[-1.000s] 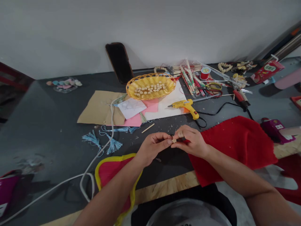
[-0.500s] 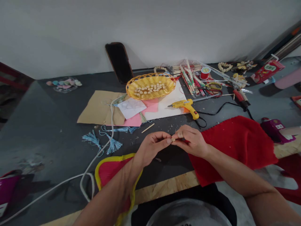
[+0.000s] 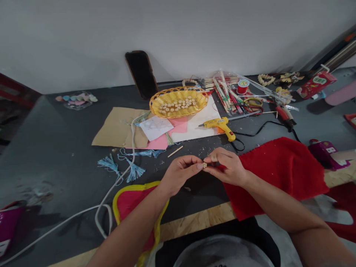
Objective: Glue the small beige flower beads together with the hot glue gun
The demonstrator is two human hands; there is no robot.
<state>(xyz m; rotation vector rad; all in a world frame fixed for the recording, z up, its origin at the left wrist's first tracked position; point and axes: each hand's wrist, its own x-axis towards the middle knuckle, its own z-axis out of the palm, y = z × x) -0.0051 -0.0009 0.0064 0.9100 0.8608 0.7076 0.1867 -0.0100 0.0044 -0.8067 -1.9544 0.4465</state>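
A tiny cream-coloured, flower-shaped piece (image 3: 205, 165) is pinched between the fingertips of both my hands, above the dark tabletop. My left hand (image 3: 182, 173) grips it from the left with thumb and forefinger. From the other side, my right hand (image 3: 228, 165) holds it the same way, its wrist over a red cloth (image 3: 278, 174). Beyond the hands stands a yellow woven basket (image 3: 178, 111) with several similar small pieces (image 3: 180, 104) in it. A yellow hot glue gun (image 3: 221, 126) lies just behind my right hand. A short wooden stick (image 3: 175, 151) rests behind my left hand.
Blue tassels (image 3: 135, 172) and a white cable (image 3: 114, 185) lie on the left, near brown paper (image 3: 116, 128). A phone (image 3: 141, 74) leans against the wall. At the back right are scissors (image 3: 253, 102), a red thread spool (image 3: 243, 87) and a juice carton (image 3: 317, 84).
The small flower-shaped piece has turned slightly between my fingertips and shows more of its face. Both hands stay in nearly the same place.
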